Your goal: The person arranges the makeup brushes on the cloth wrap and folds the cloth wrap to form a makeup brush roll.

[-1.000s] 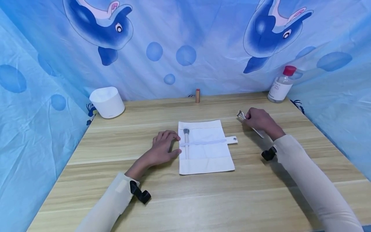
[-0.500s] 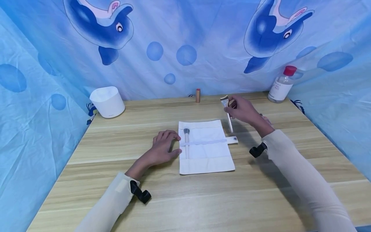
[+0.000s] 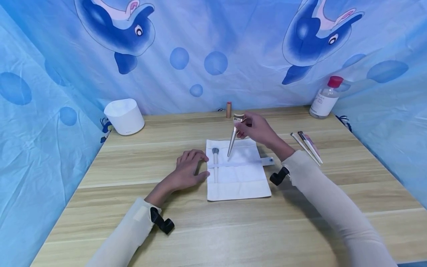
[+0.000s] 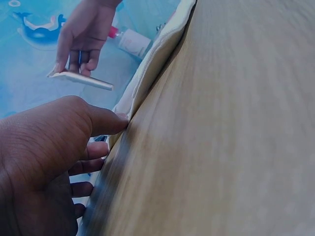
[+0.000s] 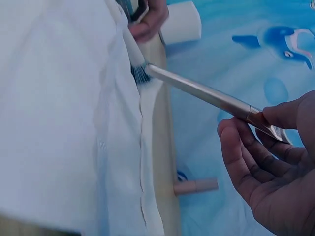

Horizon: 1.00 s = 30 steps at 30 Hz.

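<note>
A white brush roll (image 3: 241, 190) lies unfolded on the table, an elastic band across it and a snap tab on its right side. One makeup brush (image 3: 215, 151) with dark bristles is tucked under the band at the left. My left hand (image 3: 187, 172) rests at the roll's left edge, thumb (image 4: 106, 119) touching that edge. Above the roll, my right hand (image 3: 256, 128) pinches a slim metallic tool (image 5: 202, 92) near its flared, curved head. Its straight silver handle points down toward the band; fingers partly hide the head, so its exact kind is unclear.
To the right lie several slim brushes (image 3: 307, 146), side by side. A clear bottle with a red cap (image 3: 323, 100) stands at the back right. A white cup-like container (image 3: 124, 118) is at the back left, and a small copper-coloured tube (image 3: 228, 110) stands at the back edge.
Lifted from the right side of the table, the metallic tool has travelled left in my right hand to above the roll, its handle now pointing down. My left hand has stayed put.
</note>
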Motion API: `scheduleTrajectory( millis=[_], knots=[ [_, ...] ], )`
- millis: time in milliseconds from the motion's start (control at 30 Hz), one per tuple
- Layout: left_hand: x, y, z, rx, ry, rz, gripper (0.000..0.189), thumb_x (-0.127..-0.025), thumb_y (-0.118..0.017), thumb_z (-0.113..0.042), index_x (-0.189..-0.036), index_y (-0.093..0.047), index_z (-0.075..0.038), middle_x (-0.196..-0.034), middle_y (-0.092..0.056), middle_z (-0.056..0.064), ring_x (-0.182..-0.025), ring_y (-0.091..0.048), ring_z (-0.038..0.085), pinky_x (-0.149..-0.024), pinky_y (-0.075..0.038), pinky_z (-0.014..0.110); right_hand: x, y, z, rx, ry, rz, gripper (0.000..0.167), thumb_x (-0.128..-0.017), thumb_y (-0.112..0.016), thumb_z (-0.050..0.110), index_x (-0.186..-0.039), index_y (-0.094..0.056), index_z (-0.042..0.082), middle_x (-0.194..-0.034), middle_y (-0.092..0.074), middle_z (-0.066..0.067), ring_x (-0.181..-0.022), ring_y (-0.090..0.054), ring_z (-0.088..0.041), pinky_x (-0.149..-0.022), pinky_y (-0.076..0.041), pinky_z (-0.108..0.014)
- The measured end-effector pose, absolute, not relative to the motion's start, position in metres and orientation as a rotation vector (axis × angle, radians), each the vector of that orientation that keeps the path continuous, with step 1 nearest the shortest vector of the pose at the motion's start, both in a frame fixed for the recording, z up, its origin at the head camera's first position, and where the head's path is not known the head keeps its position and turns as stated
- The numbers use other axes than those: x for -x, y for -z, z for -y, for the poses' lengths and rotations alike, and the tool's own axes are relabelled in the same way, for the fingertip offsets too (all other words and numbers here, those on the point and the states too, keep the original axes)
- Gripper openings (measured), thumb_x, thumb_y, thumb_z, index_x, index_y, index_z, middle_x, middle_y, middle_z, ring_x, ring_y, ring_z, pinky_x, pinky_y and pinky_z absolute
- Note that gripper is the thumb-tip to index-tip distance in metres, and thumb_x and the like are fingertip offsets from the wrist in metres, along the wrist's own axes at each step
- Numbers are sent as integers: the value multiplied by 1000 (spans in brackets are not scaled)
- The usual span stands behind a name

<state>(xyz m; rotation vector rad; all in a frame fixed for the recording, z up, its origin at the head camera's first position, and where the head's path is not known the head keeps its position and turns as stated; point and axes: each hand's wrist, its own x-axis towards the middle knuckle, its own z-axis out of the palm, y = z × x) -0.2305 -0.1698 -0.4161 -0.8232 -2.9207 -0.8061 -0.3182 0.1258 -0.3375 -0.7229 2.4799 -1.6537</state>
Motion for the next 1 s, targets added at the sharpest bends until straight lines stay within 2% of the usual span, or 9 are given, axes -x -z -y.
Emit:
scheduleTrajectory(
  millis=[100, 367, 733, 1000],
  knots=[
    [230, 415, 170, 823, 804, 2915, 43, -95, -64, -39, -129, -54, -15, -144, -38, 4, -130, -28, 31, -104, -19, 55, 316, 339, -116, 751, 1603, -2483, 28, -102, -62, 26, -113, -58, 1, -96, -69, -17, -86, -70, -35, -73, -58, -40],
    [231, 415, 170, 811, 799, 2922, 43, -95, -65, -39, -129, -54, -16, -144, -39, 3, -130, -29, 30, -104, -20, 54, 316, 352, -99, 749, 1506, -2494, 24, -102, -62, 27, -113, -58, 6, -95, -69, -14, -91, -68, -42, -81, -54, -54],
    [231, 415, 168, 820, 803, 2922, 43, -95, -65, -38, -129, -54, -15, -145, -39, 4, -130, -28, 30, -105, -19, 55, 321, 361, -100, 659, 1435, -2524, 21, -104, -57, 25, -110, -56, 5, -100, -66, -24, -90, -66, -41, -80, -54, -52],
    [231, 415, 169, 811, 809, 2930, 42, -96, -64, -38, -129, -54, -15, -145, -38, 4, -130, -28, 30, -105, -19, 55, 323, 366, -101, 609, 1325, -2424, 22, -105, -54, 23, -109, -56, 2, -98, -67, -20, -88, -66, -36, -77, -55, -46]
  ],
)
